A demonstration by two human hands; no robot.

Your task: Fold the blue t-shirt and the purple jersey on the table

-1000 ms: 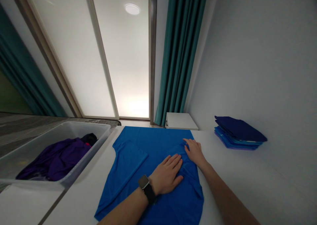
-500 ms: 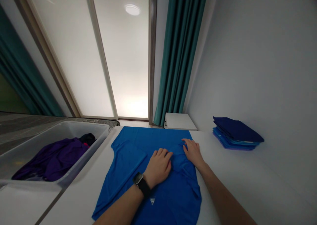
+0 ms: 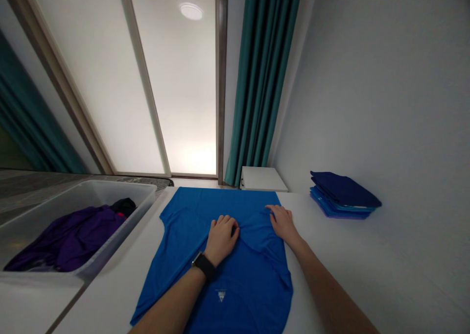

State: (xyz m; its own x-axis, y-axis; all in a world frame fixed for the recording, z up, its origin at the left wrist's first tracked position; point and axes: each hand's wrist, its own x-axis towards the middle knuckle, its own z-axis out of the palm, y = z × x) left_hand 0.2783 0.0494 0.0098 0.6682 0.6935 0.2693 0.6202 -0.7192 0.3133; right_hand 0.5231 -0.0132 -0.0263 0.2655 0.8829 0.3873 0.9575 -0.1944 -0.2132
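A blue T-shirt (image 3: 246, 285) lies spread on the white table, a small light logo near its lower middle. My left hand (image 3: 222, 238), with a black watch on the wrist, rests on the shirt's middle; its fingers are lightly bent and lie on the cloth. On the shirt's upper right edge is my right hand (image 3: 282, 224), its fingers apart and touching the fabric. Wrinkles run through the cloth between and below both hands.
At left stands a translucent plastic bin (image 3: 147, 197) holding purple clothing (image 3: 79, 236) and darker pieces. A stack of folded blue clothes (image 3: 345, 192) sits at right by the wall. Beyond the white table (image 3: 117, 270) are a white cabinet (image 3: 262, 178) and a teal curtain (image 3: 260, 84).
My left hand has slid left across the shirt, with wrinkles now trailing from it. My right hand stays at the same upper right part. The whole view has shifted slightly.
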